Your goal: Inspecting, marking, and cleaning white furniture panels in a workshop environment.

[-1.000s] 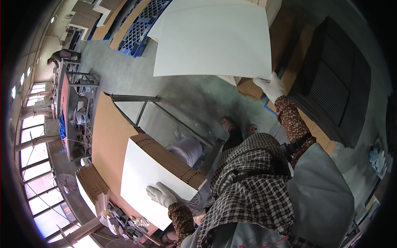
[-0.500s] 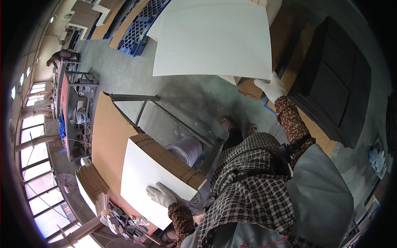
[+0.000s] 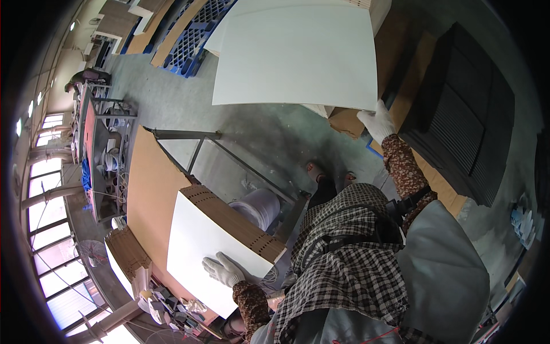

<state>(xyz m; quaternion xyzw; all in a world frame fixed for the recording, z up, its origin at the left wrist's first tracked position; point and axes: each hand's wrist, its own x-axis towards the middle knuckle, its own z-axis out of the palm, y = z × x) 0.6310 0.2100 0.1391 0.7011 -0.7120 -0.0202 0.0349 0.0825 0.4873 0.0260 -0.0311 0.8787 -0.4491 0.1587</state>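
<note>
My left hand point(image 3: 224, 270), in a white knit glove, lies flat with its fingers stretched out on a white sheet point(image 3: 197, 241). That sheet tops a stack of brown corrugated boards point(image 3: 229, 215) on the table to my left. Out in front to the right, my gloved right hand point(image 3: 379, 122) is closed at the near right corner of a large white sheet point(image 3: 298, 54). Its thumb is by the near edge; the fingertips are partly hidden at the corner. This sheet lies on a second stack, mostly hidden beneath it.
Black corrugated boards point(image 3: 464, 120) are piled at the right. A brown board point(image 3: 150, 183) covers the table, above a white bucket point(image 3: 258, 207). Blue pallets point(image 3: 192, 49) stand at the far left. A person point(image 3: 89, 77) bends over a distant bench point(image 3: 86, 123).
My right hand has shifted slightly to the right at the sheet's corner, its thumb closer to the fingers. My left hand stays in place.
</note>
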